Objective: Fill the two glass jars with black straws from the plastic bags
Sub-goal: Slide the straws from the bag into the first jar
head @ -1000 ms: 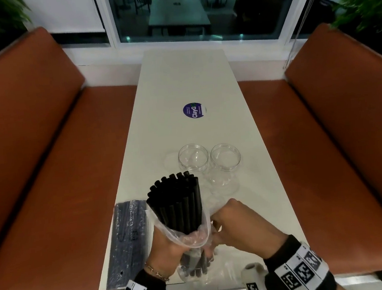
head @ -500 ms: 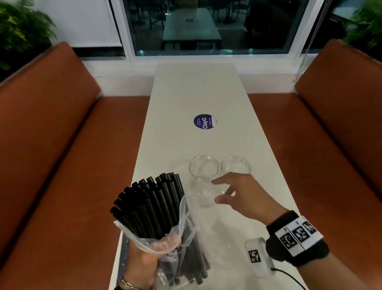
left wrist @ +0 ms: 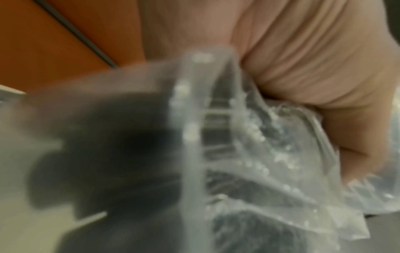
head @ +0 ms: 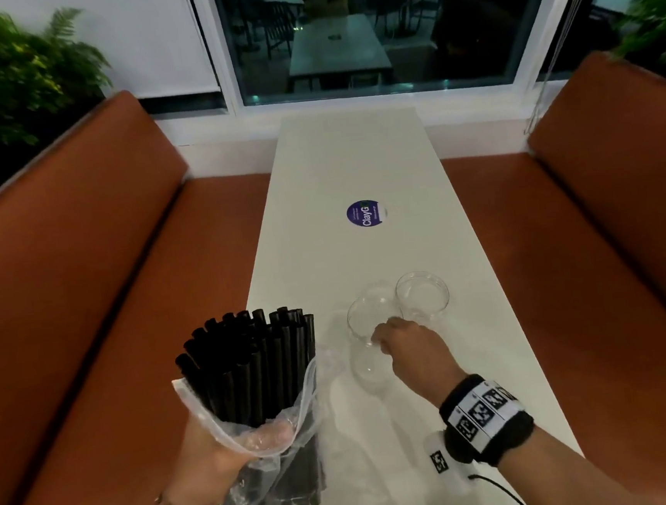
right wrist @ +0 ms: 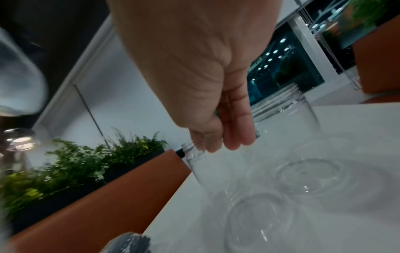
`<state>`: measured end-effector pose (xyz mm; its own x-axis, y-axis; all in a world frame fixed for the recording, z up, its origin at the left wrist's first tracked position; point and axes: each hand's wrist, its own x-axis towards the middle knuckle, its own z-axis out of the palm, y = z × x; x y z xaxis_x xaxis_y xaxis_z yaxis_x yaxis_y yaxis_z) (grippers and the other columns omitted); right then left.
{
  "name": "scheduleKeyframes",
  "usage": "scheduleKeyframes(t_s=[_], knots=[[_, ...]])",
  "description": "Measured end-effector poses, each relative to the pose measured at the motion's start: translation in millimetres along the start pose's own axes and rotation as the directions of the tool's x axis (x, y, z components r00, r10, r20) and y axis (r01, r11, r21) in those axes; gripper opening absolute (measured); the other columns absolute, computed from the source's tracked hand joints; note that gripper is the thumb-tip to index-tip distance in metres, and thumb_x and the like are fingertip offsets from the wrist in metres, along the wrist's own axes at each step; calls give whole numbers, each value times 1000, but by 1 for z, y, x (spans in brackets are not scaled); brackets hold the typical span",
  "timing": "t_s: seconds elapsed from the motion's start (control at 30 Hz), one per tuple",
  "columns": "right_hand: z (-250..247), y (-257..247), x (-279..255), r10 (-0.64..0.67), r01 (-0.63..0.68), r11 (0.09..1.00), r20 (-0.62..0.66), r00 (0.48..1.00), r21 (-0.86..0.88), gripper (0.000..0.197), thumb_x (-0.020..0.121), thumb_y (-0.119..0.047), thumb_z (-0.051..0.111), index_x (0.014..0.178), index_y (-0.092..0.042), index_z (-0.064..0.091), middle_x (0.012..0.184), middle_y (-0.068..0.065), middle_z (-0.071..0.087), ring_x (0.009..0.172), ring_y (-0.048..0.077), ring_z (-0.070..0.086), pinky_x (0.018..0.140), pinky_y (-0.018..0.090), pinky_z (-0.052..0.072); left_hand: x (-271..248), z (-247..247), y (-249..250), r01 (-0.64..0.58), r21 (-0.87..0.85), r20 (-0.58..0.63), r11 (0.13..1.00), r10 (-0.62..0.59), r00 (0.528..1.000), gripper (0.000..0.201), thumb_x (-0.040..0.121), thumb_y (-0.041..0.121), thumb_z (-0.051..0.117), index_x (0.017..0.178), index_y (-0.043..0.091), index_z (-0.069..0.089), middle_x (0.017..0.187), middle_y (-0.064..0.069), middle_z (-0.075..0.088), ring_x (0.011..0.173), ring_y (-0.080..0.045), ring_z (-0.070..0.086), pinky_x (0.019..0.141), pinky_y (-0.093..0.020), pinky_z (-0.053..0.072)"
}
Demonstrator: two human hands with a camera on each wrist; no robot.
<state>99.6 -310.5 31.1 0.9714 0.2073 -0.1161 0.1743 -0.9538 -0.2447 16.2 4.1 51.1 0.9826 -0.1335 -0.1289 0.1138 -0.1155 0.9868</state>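
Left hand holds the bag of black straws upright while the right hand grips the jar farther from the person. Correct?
Not quite. In the head view the right hand grips the nearer jar, not the farther jar. The left hand does hold the bag of black straws upright.

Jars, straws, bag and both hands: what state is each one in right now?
Near jar: empty, tilted, right hand's fingers on its rim.
Far jar: empty, upright on the table.
Black straws: bundled, sticking out of the bag.
Plastic bag: open.
Left hand: grips bag and straws.
Right hand: holds the near jar's rim.
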Motion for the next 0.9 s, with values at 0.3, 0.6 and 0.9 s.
scheduleKeyframes(t_s=[0.3,0.6,0.9], knots=[[-27,17,-94,82,-88,980,41,996,176,56,87,-43,77,140,-39,58,131,-16,62,108,9,67,84,23,51,54,19,43,59,447,232,893,-179,956,72,57,18,104,121,23,70,106,6,82,97,-9,79,87,-39,66],[-59,0,-75,-93,125,968,-153,984,216,147,64,-42,96,163,-37,-12,174,-8,5,155,13,23,124,27,30,108,64,95,-29,818,318,574,-410,855,47,48,30,100,84,10,79,78,-3,82,77,-22,80,75,-48,67],[-42,-16,-47,-225,246,968,-243,944,59,141,61,-37,96,166,-20,2,172,3,14,157,24,22,128,37,26,131,102,124,-138,931,320,337,-577,752,44,44,32,94,84,15,85,75,4,83,74,-20,80,77,-41,67]])
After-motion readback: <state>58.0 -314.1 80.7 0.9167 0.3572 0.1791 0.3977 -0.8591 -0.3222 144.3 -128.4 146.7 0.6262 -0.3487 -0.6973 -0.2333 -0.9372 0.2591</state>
